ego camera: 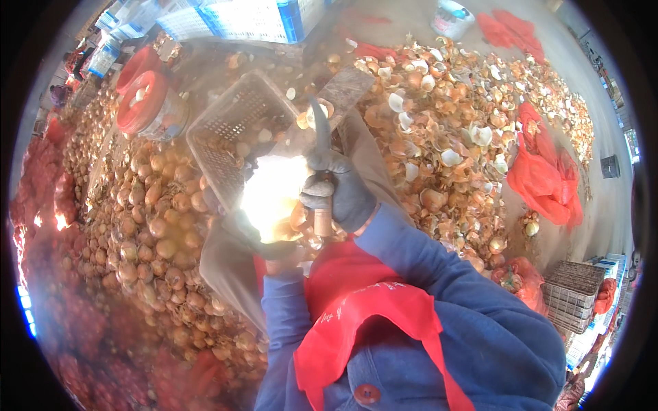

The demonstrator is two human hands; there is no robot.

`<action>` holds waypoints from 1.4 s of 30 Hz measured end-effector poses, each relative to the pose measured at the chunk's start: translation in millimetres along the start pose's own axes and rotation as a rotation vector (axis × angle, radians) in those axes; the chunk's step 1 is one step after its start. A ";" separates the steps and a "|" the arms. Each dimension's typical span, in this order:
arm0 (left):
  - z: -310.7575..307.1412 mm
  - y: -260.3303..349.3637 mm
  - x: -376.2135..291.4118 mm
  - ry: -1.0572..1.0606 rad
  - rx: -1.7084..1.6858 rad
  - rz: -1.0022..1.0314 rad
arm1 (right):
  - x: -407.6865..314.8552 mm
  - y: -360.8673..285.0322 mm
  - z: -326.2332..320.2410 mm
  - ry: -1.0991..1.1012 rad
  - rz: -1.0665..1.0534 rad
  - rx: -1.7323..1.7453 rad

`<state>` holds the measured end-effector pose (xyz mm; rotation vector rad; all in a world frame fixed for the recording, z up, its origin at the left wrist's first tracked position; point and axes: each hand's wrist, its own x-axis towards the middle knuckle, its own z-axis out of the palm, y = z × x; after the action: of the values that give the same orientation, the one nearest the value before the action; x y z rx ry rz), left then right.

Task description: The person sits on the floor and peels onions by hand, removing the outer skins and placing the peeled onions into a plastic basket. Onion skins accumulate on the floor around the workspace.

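My right hand (352, 198), in a dark grey glove, is closed around the wooden handle (323, 221) of a curved knife. Its blade (321, 126) points away from me. Strong white glare covers most of my left hand (275, 250), so its fingers and anything in them are hidden. Brown onion skin (298, 216) shows between the two hands. Beyond the blade, a cut onion (304, 120) lies by a wooden board (349, 87). A plastic crate (203, 162) with a perforated wall stands ahead of my left hand, with a few pale onions inside.
Unpeeled onions (167, 249) are heaped on my left. Loose onion skins (437, 149) spread widely on my right, beside a red mesh bag (545, 174). A bucket with a red rim (123, 120) stands at left; a white bucket (451, 23) is farther off. Blue-white crates (241, 20) line the far side.
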<state>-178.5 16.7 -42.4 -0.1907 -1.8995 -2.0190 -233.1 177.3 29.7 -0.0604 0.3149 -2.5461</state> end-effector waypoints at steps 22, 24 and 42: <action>19.3 22.5 -58.8 0.185 0.067 -0.096 | -160.7 -228.5 -81.8 0.339 -0.682 -0.550; 36.3 49.2 -47.3 0.173 0.260 -0.091 | -153.0 -176.6 -94.9 0.686 -0.704 -1.096; -20.3 49.3 -50.2 0.032 -0.450 -0.577 | -66.8 -12.1 15.1 0.224 0.130 -0.989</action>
<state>-111.8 3.6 -15.0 0.3149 -1.5671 -2.7912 -181.9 220.4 48.9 -0.1196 1.5649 -2.0318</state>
